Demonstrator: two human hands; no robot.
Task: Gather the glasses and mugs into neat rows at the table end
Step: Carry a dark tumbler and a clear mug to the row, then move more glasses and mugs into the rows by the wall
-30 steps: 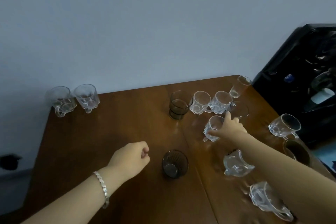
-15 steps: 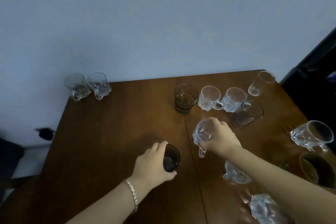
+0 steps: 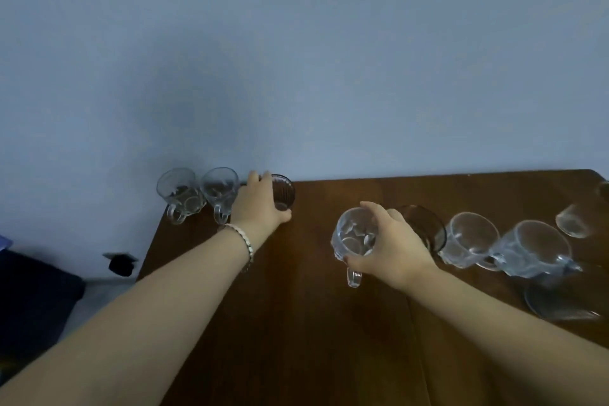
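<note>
Two clear glass mugs [image 3: 179, 196] [image 3: 220, 190] stand side by side at the far left corner of the brown table [image 3: 296, 323]. My left hand [image 3: 258, 206] grips a dark ribbed tumbler [image 3: 284, 192] right beside them at the far edge. My right hand [image 3: 390, 245] holds a clear mug [image 3: 354, 239] by its rim, mid-table, handle toward me. Behind that hand is a dark glass [image 3: 425, 229], partly hidden. To the right stand two more clear mugs [image 3: 469, 241] [image 3: 534, 252].
A small clear glass [image 3: 571, 224] lies near the right edge, and a dark tilted glass [image 3: 560, 301] sits in front of the right-hand mugs. A blue wall rises directly behind the table. A black object [image 3: 121, 263] and dark furniture [image 3: 33, 300] lie off the left edge.
My left hand carried the dark tumbler from the table's middle to the far left corner beside the two mugs. My right hand moved left with the clear mug. The camera has tilted up and left.
</note>
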